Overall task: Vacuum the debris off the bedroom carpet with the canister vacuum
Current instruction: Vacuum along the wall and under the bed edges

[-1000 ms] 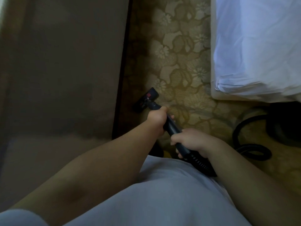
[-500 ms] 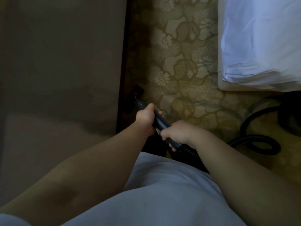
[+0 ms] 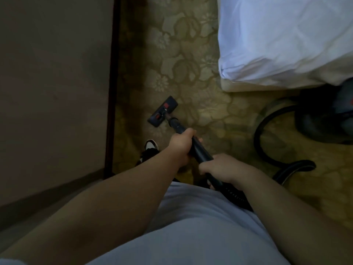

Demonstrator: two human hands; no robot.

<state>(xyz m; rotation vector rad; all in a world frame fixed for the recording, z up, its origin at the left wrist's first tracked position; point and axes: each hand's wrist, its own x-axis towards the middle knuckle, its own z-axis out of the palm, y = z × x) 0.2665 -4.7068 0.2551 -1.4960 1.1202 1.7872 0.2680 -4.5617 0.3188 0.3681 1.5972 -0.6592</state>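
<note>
A dark vacuum wand (image 3: 200,152) runs from my body down to a small black floor head (image 3: 163,111) with red marks, which lies flat on the floral tan carpet (image 3: 191,60). My left hand (image 3: 181,145) grips the wand higher up toward the head. My right hand (image 3: 222,168) grips it lower, near the ribbed hose end (image 3: 234,196). The black hose (image 3: 267,146) loops across the carpet to the dark canister body (image 3: 324,115) at the right. No debris shows in this dim light.
A bed with white sheets (image 3: 286,39) fills the upper right, its corner close to the canister. A plain wall (image 3: 53,83) with a dark baseboard (image 3: 111,92) bounds the carpet strip on the left. My shoe (image 3: 150,150) stands just behind the floor head.
The floor head has slid out from beside the baseboard, rightward and forward onto the open carpet. Both hands kept their grip and pushed the wand away from my body.
</note>
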